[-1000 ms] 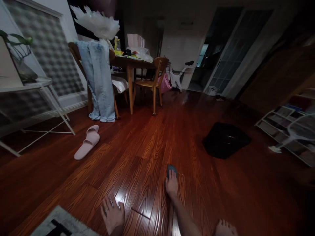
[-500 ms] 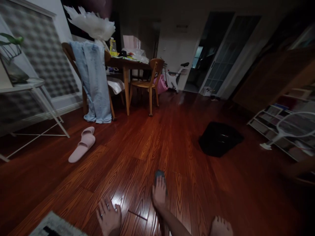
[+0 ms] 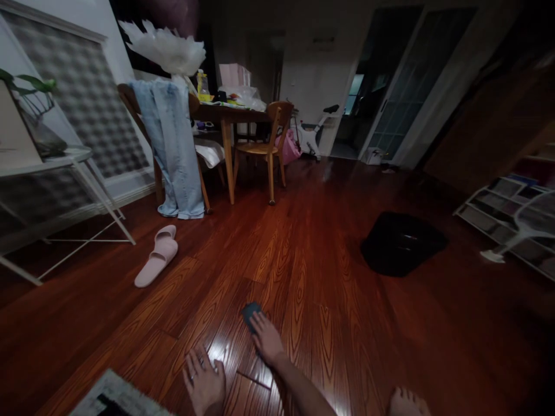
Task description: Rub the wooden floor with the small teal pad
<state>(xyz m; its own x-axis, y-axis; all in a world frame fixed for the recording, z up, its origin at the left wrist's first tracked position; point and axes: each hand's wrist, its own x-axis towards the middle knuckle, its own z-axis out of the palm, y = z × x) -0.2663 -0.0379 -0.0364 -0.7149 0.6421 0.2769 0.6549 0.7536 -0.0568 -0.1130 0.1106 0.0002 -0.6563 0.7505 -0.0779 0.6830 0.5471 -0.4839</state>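
A small dark grey-blue cloth (image 3: 252, 316) lies flat on the reddish wood floor (image 3: 299, 294). Over its near part, my right hand (image 3: 267, 341) holds it down with the fingers stretched forward; the cloth under the palm is hidden. To the left and nearer me, my left hand (image 3: 204, 378) rests on the floor with spread fingers and nothing in it. A ring shows on one of its fingers.
A black bin-like object (image 3: 401, 242) stands on the floor to the right. A pink slipper (image 3: 156, 260) and a grey rug (image 3: 115, 396) lie left. Jeans (image 3: 171, 144) hang over a chair by the table. My bare foot (image 3: 406, 401) shows at bottom right.
My right hand has slid the cloth to the left across the floor, and the forearm now slants more. My left hand stays planted. The view has turned slightly left.
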